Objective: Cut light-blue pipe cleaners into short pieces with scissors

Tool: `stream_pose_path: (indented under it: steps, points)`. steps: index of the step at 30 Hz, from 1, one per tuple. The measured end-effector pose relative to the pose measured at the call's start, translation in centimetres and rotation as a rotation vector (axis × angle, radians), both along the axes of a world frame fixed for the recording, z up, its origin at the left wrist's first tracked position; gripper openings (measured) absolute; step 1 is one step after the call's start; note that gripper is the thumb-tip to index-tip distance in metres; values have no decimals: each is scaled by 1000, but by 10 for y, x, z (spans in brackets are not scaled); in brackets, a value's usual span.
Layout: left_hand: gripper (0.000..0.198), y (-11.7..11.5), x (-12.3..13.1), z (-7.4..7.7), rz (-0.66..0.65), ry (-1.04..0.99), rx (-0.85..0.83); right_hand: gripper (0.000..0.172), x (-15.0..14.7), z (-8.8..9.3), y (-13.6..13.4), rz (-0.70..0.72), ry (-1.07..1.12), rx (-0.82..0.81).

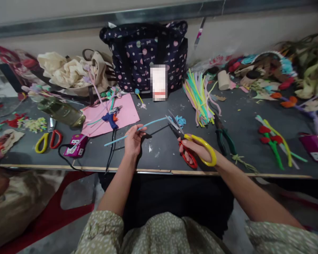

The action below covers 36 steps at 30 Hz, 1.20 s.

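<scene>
A light blue pipe cleaner (pixel 156 122) is pinched between the fingers of my left hand (pixel 134 139), its ends sticking out on both sides. My right hand (pixel 192 150) grips scissors (pixel 211 155) with one yellow and one red handle loop. The scissor blades are parted, and the right end of the pipe cleaner reaches them; whether it lies between them I cannot tell. Just behind the blades rests a small pile of blue cut pieces (pixel 180 121) on the dark table (pixel 159 155).
A bundle of pastel pipe cleaners (pixel 200 100) and green-handled pliers (pixel 224 137) lie to the right. Leftward are a glue gun (pixel 111 120) on pink paper (pixel 129 109), a bottle (pixel 63 111) and a purple box (pixel 78 146). A dark patterned bag (pixel 135 53) stands behind.
</scene>
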<state>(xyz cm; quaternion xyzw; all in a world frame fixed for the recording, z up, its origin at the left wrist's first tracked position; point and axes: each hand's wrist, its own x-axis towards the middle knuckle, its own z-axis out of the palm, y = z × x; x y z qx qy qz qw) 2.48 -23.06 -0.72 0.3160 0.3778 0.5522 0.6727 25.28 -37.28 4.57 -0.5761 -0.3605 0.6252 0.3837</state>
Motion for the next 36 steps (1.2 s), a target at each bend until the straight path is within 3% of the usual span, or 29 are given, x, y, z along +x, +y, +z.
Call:
stream_pose_path:
  steps: [9,18,23,36]
  points:
    - [21,3,1,0,38,-35,-7,44,-6,4,0,-92,-73,32]
    - [20,2,1,-2,-15,3,29,36,-5,2,5,-13,-139,25]
    - [19,1,1,-1,-19,12,36,36,-7,-5,19,-9,-144,48]
    - [22,2,2,3,-33,59,32,31,-10,-12,21,8,-210,77]
